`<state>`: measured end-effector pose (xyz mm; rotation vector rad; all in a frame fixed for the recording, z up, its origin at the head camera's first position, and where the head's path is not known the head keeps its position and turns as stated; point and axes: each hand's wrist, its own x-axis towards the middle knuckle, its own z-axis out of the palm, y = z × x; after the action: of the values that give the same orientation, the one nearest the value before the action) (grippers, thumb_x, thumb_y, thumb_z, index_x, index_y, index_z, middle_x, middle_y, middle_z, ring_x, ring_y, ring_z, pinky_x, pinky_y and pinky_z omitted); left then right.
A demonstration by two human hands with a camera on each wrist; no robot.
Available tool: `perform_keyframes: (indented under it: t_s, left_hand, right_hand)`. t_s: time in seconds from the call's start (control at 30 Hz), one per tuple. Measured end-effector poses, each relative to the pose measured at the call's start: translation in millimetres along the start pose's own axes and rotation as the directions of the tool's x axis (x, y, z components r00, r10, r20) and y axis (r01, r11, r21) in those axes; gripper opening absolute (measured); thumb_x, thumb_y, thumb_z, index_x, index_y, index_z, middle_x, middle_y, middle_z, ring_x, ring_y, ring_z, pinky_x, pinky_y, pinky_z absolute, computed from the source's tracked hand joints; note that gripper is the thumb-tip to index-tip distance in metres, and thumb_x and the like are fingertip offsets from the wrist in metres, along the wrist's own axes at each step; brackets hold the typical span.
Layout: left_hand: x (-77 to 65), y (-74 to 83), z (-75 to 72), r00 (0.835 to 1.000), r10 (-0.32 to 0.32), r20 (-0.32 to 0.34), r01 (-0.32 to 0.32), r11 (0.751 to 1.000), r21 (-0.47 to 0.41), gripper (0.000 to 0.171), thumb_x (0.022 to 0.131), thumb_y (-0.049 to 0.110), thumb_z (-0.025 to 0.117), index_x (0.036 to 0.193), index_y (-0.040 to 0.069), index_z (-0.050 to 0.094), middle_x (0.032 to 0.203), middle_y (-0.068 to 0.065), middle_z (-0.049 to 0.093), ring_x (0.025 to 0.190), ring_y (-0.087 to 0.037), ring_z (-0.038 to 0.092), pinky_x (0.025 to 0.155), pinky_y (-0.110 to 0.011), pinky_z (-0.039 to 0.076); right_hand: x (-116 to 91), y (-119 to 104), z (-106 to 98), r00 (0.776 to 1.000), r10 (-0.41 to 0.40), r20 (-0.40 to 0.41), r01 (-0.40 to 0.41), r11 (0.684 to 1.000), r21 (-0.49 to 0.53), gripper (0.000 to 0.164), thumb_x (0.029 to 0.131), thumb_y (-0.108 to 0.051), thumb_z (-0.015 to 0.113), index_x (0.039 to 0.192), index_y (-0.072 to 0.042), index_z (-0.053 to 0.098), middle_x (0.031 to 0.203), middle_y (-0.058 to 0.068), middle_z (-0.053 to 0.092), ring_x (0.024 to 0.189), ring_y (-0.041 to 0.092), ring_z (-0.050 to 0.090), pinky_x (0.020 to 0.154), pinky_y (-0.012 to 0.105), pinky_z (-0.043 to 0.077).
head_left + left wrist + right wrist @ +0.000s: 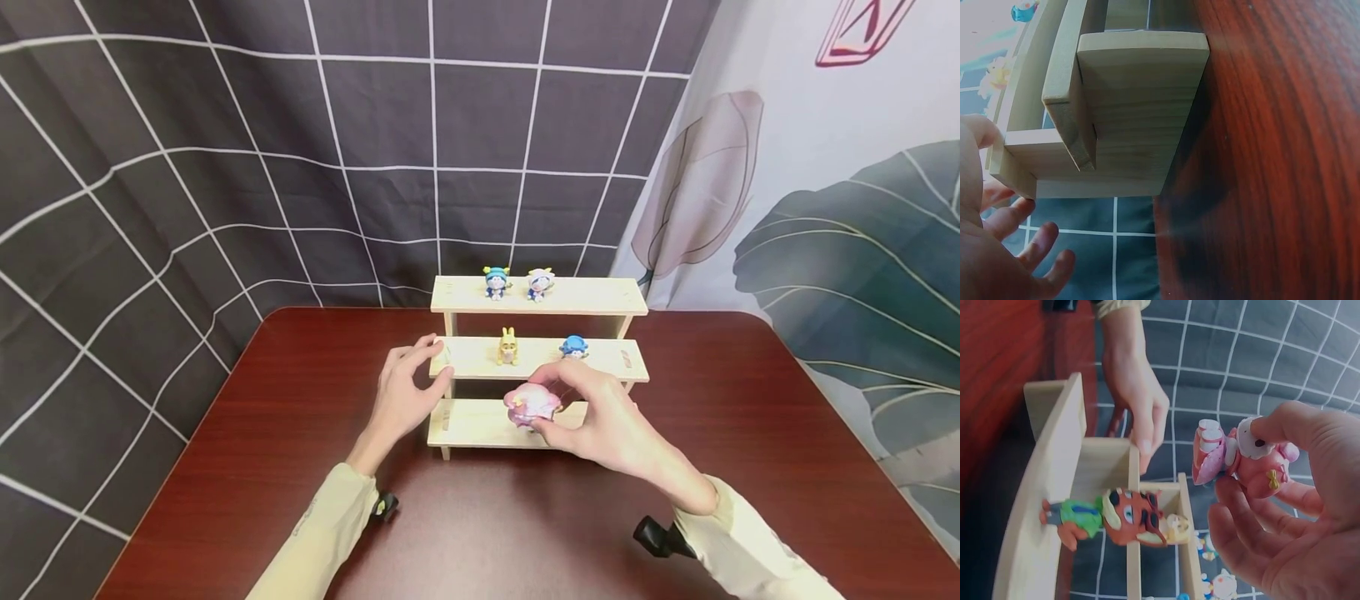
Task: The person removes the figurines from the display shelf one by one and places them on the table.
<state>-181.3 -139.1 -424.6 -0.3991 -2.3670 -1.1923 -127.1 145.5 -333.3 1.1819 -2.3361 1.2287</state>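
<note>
My right hand (606, 417) pinches a pink toy figurine (531, 403) in front of the lowest tier of a three-tier wooden display stand (480, 425). In the right wrist view the figurine (1235, 453) lies sideways, its white-and-red feet pointing away from the palm. My left hand (405, 392) grips the left end of the middle tier, thumb and fingers on either side of the board (1013, 169). On the lowest tier stands a fox figurine (1107, 519) in a green shirt; the pink figurine and right hand hide it in the head view.
A yellow rabbit-eared figurine (507, 347) and a blue-hatted one (574, 347) are on the middle tier. The top tier carries a teal-hatted figurine (496, 283) and a white-hatted one (540, 284). The stand is on a reddish-brown table (315, 400) before a dark grid curtain (390, 117).
</note>
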Motion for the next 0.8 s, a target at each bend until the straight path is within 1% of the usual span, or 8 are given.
perform_keyframes:
  t_s: [0.2, 0.33, 0.43, 0.6, 0.8]
  left_hand:
    - [1.4, 1.0, -0.9, 1.000, -0.023, 0.013, 0.023, 1.000, 0.011, 0.042, 0.087, 0.022, 0.075, 0.127, 0.007, 0.070, 0.137, -0.006, 0.061, 0.110, -0.027, 0.052, 0.088, -0.047, 0.043]
    - [1.7, 1.7, -1.0, 0.999, -0.027, 0.018, 0.027, 1.000, 0.015, 0.042, 0.087, 0.022, 0.075, 0.126, 0.007, 0.070, 0.137, -0.006, 0.062, 0.110, -0.027, 0.052, 0.088, -0.047, 0.042]
    - [1.2, 2.5, -1.1, 0.999, -0.028, 0.021, 0.028, 0.999, 0.016, 0.042, 0.087, 0.021, 0.075, 0.126, 0.007, 0.070, 0.137, -0.006, 0.062, 0.111, -0.028, 0.052, 0.089, -0.047, 0.042]
    - [0.3, 3.4, -1.4, 1.000, -0.024, 0.017, 0.024, 1.000, 0.013, 0.042, 0.087, 0.021, 0.075, 0.126, 0.006, 0.070, 0.136, -0.007, 0.062, 0.110, -0.029, 0.052, 0.089, -0.048, 0.042]
    - [-0.2, 0.1, -0.1, 1.000, -0.012, 0.008, 0.012, 1.000, 0.016, 0.041, 0.087, 0.022, 0.075, 0.125, 0.007, 0.071, 0.135, -0.007, 0.062, 0.109, -0.029, 0.052, 0.088, -0.048, 0.042]
  right_hand:
    - [-5, -6, 11, 1.000, -0.028, -0.007, 0.028, 1.000, 0.006, 0.045, 0.072, -0.001, 0.084, 0.112, -0.010, 0.065, 0.099, -0.006, 0.066, 0.081, 0.010, 0.062, 0.070, 0.029, 0.055]
    - [-7, -8, 19, 0.999, -0.044, -0.008, 0.044, 0.999, 0.030, 0.046, 0.072, 0.000, 0.084, 0.113, -0.010, 0.064, 0.098, -0.005, 0.066, 0.080, 0.010, 0.062, 0.069, 0.030, 0.055]
    - [-9, -9, 25, 0.999, -0.049, -0.007, 0.049, 0.998, 0.042, 0.046, 0.072, 0.000, 0.083, 0.112, -0.010, 0.064, 0.098, -0.005, 0.065, 0.080, 0.010, 0.061, 0.068, 0.029, 0.054]
    - [-16, -10, 38, 0.999, -0.029, 0.029, 0.027, 0.998, 0.054, 0.045, 0.073, 0.000, 0.082, 0.112, -0.010, 0.063, 0.099, -0.006, 0.062, 0.081, 0.009, 0.060, 0.068, 0.027, 0.054]
    - [-23, -10, 57, 0.998, -0.022, 0.065, 0.019, 0.998, 0.060, 0.043, 0.072, 0.002, 0.082, 0.109, -0.010, 0.062, 0.098, -0.007, 0.062, 0.083, 0.007, 0.058, 0.066, 0.026, 0.053]
